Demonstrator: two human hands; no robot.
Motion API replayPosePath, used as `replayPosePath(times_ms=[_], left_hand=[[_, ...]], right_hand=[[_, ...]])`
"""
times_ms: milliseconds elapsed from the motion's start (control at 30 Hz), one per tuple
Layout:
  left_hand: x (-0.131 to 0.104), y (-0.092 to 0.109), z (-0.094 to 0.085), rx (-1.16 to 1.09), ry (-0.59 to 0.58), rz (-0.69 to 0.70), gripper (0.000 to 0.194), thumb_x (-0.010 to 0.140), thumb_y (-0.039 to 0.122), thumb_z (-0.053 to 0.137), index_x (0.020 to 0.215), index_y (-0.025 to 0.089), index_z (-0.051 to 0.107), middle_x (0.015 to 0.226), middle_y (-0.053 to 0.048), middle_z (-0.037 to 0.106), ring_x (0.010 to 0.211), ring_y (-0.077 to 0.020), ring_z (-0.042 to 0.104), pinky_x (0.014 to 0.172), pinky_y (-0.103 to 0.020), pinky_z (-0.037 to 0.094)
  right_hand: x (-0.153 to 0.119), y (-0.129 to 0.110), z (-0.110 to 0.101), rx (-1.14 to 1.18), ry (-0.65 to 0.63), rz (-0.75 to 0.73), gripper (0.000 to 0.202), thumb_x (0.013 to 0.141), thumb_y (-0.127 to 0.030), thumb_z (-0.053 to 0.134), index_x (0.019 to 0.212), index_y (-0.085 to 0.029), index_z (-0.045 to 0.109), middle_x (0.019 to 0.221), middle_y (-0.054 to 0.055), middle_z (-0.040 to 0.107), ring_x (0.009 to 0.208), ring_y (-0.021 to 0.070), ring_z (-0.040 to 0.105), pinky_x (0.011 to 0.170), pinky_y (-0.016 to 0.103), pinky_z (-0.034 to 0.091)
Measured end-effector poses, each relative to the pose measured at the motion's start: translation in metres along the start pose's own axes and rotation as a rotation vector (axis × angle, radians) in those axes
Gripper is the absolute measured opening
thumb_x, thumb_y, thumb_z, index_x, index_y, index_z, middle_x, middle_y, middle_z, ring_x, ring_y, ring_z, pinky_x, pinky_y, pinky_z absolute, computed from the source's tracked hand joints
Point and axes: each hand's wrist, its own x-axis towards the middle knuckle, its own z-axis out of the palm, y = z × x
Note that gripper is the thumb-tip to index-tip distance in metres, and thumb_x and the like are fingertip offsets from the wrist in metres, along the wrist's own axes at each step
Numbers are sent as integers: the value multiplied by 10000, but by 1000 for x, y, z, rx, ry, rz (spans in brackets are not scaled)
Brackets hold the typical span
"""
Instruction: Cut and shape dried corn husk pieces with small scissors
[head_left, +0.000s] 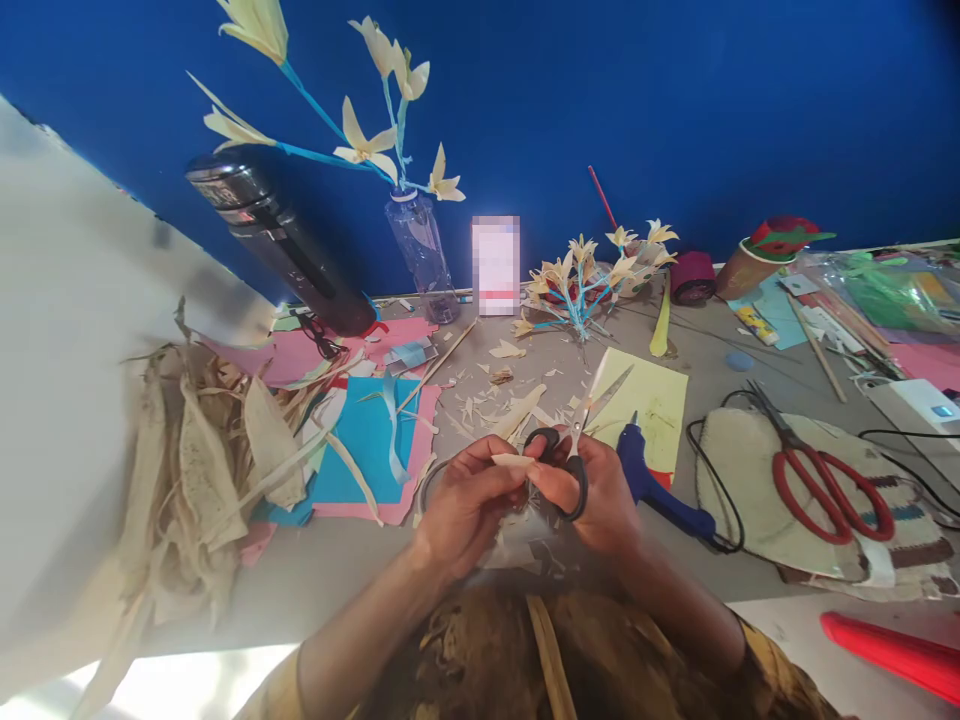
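My left hand (469, 500) is closed, pinching a small pale piece of dried husk (514, 460) between thumb and fingers. My right hand (592, 490) holds black-handled scissors (576, 440) by their loops, the blades parted and pointing up and away from me. Its thumb and fingertips meet the husk piece near my left fingertips. Pale husk scraps (480, 405) are scattered on the table just beyond my hands. A longer husk strip (525, 410) lies among them.
Dried husks (202, 440) are heaped at left beside blue paper (367, 440). A blue glue gun (660, 490) and red-handled scissors (825, 490) lie at right. Behind stand a black flask (300, 250), a bottle (424, 250) of husk flowers and a smaller flower bunch (581, 280).
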Motion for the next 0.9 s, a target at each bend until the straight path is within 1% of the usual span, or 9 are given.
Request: replayPosePath(times_ms=[167,300,333,433,500,567,633,733,900], left_hand=[[1,4,-7,-91,-211,-65,176,645,203,776,639,173,603,619,0,554,599,-129,468,629,-284,393],[4,14,-16,86,-253,-51,280,707,414,747,727,155,641,718,-43,611,674,-175,541,657,-302,409],[5,16,-16,155,-241,-36,285,708,409,754,726,148,644,708,-42,616,672,-167,539,651,-287,400],[7,20,-14,301,-170,-18,192,690,256,790,684,138,639,639,-22,620,630,-125,519,620,-241,367],[8,22,-11,286,-113,-30,171,689,208,791,667,141,635,618,-15,623,609,-117,531,612,-233,380],[9,22,-7,182,-46,-32,166,688,213,800,697,155,645,629,-7,633,601,-119,552,614,-236,414],[10,23,-3,64,9,-6,179,688,229,815,732,174,651,644,1,641,619,-125,579,642,-246,456],[12,22,2,-15,56,67,206,681,245,834,731,183,645,656,-4,656,657,-132,606,671,-248,488],[16,19,7,-64,105,114,236,659,240,848,703,180,624,676,-10,666,659,-122,601,643,-222,489]], right_hand=[[4,8,-6,130,-97,58,283,653,-377,765,775,-198,583,623,-11,613,512,148,572,501,266,477],[6,8,-13,84,-126,10,255,670,-353,770,791,-188,618,611,-22,598,554,134,541,529,242,437],[6,6,-14,58,-139,14,250,663,-349,767,789,-184,627,603,-28,589,551,129,528,518,234,417],[8,-1,-15,-10,-127,27,249,638,-357,753,761,-178,631,594,-37,561,539,115,476,499,225,368],[8,-4,-15,-35,-43,12,265,643,-394,741,741,-180,619,590,-43,524,538,109,429,501,227,348],[6,-6,-15,-82,8,-10,316,671,-465,727,747,-180,614,604,-39,503,553,114,404,512,235,338],[2,-3,-14,-146,-44,-35,411,713,-576,686,777,-175,616,664,-10,539,596,132,429,544,249,351],[-6,6,-8,-213,-189,-37,573,734,-738,606,784,-168,600,718,26,567,640,155,455,576,267,361],[-12,24,1,-186,-234,17,653,688,-816,608,721,-165,565,623,-15,468,581,126,370,517,246,302]])
